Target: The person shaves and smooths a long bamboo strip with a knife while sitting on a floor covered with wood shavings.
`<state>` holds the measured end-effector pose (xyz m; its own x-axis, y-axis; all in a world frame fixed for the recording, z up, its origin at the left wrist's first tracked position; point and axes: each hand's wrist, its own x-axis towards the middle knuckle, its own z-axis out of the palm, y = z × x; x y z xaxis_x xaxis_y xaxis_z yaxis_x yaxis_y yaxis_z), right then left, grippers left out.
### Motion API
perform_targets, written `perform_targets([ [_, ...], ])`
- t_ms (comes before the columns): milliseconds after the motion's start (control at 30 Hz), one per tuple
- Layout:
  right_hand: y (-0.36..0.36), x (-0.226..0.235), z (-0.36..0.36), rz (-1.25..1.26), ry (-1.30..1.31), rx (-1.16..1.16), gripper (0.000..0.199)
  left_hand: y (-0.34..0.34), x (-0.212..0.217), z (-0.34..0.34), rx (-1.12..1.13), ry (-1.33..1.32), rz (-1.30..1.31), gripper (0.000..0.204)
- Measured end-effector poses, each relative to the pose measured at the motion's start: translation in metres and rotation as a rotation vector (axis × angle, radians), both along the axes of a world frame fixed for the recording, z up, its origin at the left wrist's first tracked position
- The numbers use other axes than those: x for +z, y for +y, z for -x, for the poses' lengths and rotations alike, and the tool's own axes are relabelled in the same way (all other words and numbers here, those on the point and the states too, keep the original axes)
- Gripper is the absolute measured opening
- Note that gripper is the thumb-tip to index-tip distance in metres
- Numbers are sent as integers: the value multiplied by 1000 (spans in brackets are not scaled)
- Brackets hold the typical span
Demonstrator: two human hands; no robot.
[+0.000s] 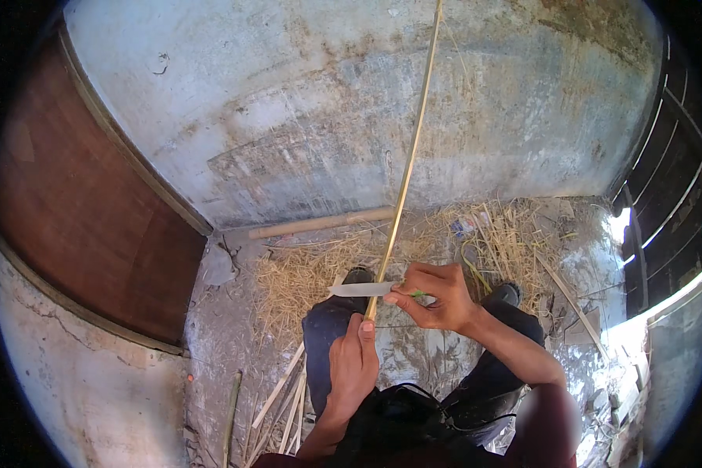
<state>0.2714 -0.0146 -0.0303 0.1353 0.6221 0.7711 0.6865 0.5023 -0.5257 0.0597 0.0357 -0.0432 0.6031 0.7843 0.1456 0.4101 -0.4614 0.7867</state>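
Note:
A long, thin, pale yellow strip (407, 171), which looks like split bamboo, rises from my lap toward the top of the view. My left hand (354, 359) is closed around its lower end, thumb on top. In my right hand (441, 298) is a knife (360, 289), its handle mostly hidden by my fingers, with a bit of green showing. The blade points left and lies across the strip just above my left hand. Whether its edge is cutting in, I cannot tell.
Straw-like shavings (296, 277) cover the floor beyond my feet. A bamboo pole (320, 223) lies along the base of the stained wall (288, 117). Several cut strips (292, 405) lie at my left. A brown door panel (93, 203) stands left, dark slats (671, 195) right.

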Motion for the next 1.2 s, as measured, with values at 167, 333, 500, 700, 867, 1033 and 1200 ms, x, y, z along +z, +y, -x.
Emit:
perform_targets([
  [167,0,-1,2,37,-5,17,21,3,-3,-2,2,-10,-77,49],
  [333,-1,-10,5,25,-35,6,16,3,-11,-3,3,-2,-55,46],
  [500,1,-7,7,29,-87,-34,16,5,-15,-3,3,20,-81,43],
  [700,8,-7,7,19,-113,-71,16,10,-8,-6,12,57,-79,32],
  [867,13,-9,7,-1,-142,-89,18,13,-12,-5,20,54,-100,31],
  [1033,13,-10,7,-33,-164,-126,18,14,-12,-6,10,42,-104,30],
  [1200,12,-5,6,-57,-207,-128,20,16,-10,-6,-4,22,-99,30],
])
